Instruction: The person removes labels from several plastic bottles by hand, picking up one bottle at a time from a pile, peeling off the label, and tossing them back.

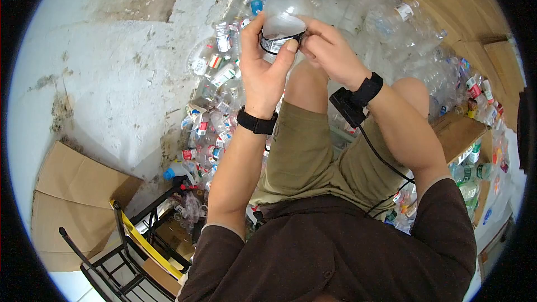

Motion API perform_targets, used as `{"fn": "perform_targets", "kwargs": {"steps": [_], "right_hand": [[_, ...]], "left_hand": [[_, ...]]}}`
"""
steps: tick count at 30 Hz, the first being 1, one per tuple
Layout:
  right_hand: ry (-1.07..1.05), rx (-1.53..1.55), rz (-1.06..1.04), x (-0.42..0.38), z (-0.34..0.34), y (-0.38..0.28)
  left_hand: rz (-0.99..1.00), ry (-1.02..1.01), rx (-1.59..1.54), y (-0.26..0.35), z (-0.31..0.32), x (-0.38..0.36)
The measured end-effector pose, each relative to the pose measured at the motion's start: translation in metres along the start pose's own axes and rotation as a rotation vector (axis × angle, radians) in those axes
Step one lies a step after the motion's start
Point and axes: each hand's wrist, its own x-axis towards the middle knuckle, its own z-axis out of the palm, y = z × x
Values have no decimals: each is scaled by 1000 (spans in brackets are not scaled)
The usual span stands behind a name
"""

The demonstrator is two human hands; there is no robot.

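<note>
A large clear plastic bottle (286, 4) is held up in front of me with its neck pointing away. My left hand (263, 75) wraps around the bottle's near part, thumb on top and fingers along the left side. Around the bottle there is a dark-edged label (274, 43) with white printed patches. At the label's right edge, my right hand (330, 50) is closed with its fingers bent in a pinch. Its fingertips are partly hidden, though they appear to grip the label's edge.
Many clear plastic bottles (386, 28) are heaped in front of me and around my legs. Cardboard (470, 0) borders the heap at the right. A stained white wall (112, 67) stands at the left. A black metal frame (128, 263) and a cardboard sheet (78, 196) are at the lower left.
</note>
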Motion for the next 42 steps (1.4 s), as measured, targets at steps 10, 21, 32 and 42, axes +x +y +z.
{"fn": "perform_targets", "kwargs": {"steps": [10, 21, 32, 42], "right_hand": [[-34, 155, 29, -3, 5, -4], [10, 169, -101, 0, 10, 5], [169, 146, -34, 0, 7, 2], [207, 220, 60, 3, 3, 5]], "left_hand": [[122, 111, 94, -10, -3, -1], [87, 169, 161, -6, -2, 0], [135, 158, 362, -12, -4, 0], [305, 131, 645, -5, -3, 2]]}}
